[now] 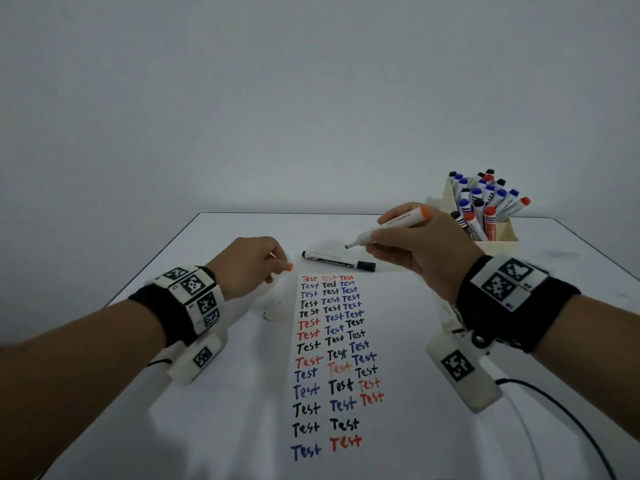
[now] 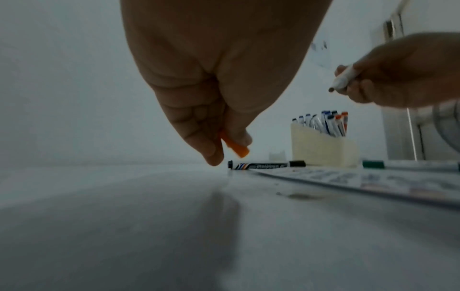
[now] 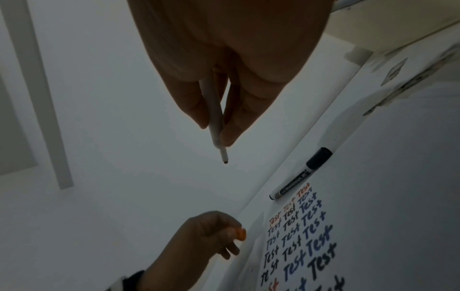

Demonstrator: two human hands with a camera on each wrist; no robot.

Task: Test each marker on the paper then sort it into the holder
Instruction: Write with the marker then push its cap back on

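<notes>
My right hand [image 1: 408, 240] holds an uncapped white marker [image 1: 391, 226] with an orange end, tip pointing left, above the far end of the paper [image 1: 332, 358]. The same marker [image 3: 216, 126] shows pinched between thumb and fingers in the right wrist view. My left hand [image 1: 256, 265] pinches its orange cap [image 1: 286, 266], also seen as the cap [image 2: 234, 145] just above the table. A capped black marker [image 1: 337, 260] lies beyond the paper's top edge. The cream holder [image 1: 498, 237] at the back right is full of several markers.
The paper carries rows of "Test" in red, blue and black. A green-capped marker [image 2: 408, 165] lies on the table to the right in the left wrist view. A black cable [image 1: 561, 407] runs from my right wrist at the near right. The table's far edge [image 1: 294, 213] meets a plain wall.
</notes>
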